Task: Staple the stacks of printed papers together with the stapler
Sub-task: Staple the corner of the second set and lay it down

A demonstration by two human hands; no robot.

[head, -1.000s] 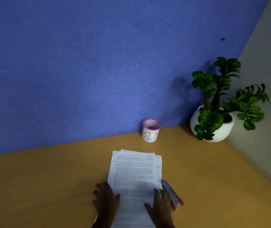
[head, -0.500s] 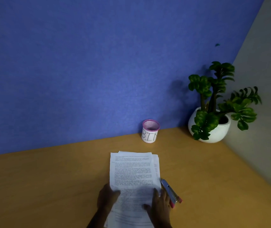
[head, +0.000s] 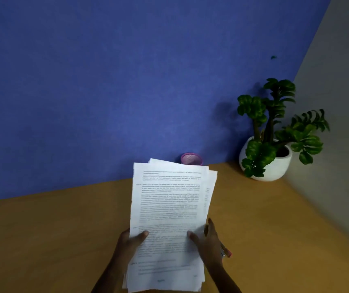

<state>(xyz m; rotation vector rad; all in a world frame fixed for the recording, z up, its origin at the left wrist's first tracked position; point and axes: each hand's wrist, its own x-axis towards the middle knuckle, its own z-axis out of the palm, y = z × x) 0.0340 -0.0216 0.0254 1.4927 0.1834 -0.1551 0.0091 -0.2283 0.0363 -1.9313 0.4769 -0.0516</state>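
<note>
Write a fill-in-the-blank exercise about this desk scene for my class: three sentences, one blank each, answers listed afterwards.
1. The left hand and right hand hold the stack of papers, each with its ____ on the top sheet.
2. The stapler lies on the desk, partly hidden behind the ____ hand.
3. The plant in the corner grows in a ____ pot.

Answers: thumb; right; white

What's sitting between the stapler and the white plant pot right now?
Nothing: in the head view only bare desk runs from the stapler, partly hidden behind the right hand holding the papers, to the plant pot.
</note>
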